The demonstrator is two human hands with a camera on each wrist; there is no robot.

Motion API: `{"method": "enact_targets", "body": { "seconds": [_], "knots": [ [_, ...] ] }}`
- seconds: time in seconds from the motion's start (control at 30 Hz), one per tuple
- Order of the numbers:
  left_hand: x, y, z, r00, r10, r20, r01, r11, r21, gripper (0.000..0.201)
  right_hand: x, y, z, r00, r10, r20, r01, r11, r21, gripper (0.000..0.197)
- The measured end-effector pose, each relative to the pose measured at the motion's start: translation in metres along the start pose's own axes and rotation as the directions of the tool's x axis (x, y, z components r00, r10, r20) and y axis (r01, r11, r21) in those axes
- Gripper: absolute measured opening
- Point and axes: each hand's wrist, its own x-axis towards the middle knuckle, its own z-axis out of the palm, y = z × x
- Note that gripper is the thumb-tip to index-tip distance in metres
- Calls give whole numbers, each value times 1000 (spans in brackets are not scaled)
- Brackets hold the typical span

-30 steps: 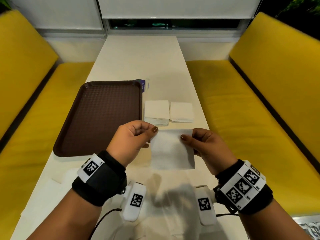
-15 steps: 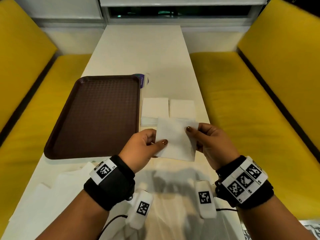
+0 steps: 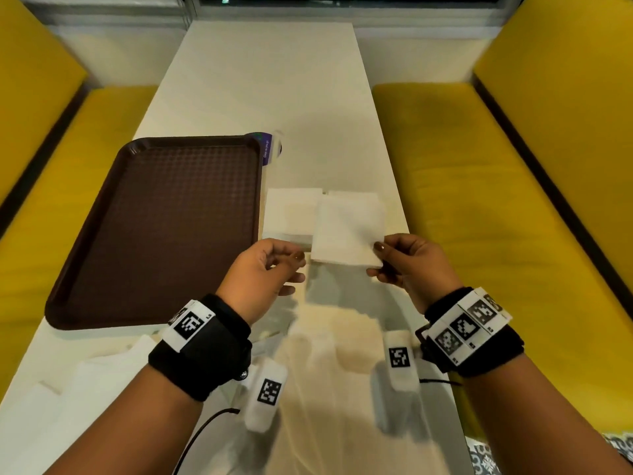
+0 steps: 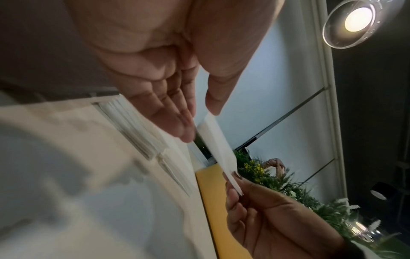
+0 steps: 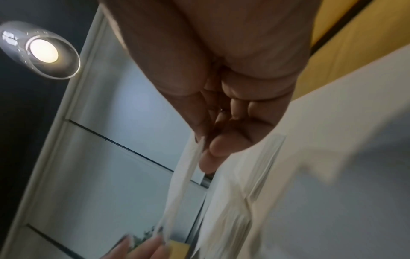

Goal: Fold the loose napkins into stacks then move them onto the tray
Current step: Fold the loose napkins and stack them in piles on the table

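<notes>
1. Tray (image 3: 154,228): showing dark brown, with a fine grid texture.
2. Napkin (image 3: 346,231): showing plain white.
3. Folded stacks (image 3: 291,210): showing white.
4. Surface (image 3: 260,80): showing off-white.
5. Benches (image 3: 513,200): showing mustard yellow.
6. Wrist bands (image 3: 212,351): showing black, carrying black-and-white square markers.

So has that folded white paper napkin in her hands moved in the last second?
Yes. The folded white paper napkin has travelled away from the person, now overlapping the two stacks of folded napkins beside the brown plastic tray.

Soft matt paper napkin (image 3: 347,231); brown plastic tray (image 3: 164,228), textured grid; smooth white table (image 3: 267,80).
</notes>
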Motion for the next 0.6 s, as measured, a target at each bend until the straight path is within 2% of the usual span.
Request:
{"method": "enact_targets", "body": {
  "seconds": [0.2,0.3,0.4,0.6],
  "knots": [
    [11,-7,-8,999,-37,-38,39,998,50,7,63,-5,-10,994,30,-102,-38,997,-70,11],
    [15,-9,-7,998,-35,-44,38,997,69,5,89,-3,-13,993,59,-103,-80,975,-205,11],
    [17,-12,-7,998,-37,-55,41,996,75,6,103,-1,-13,991,93,-96,-120,936,-330,7],
    [17,-19,-11,996,-49,-72,54,996,74,9,114,-1,-11,986,125,-113,-163,877,-452,11]
  ]
}}
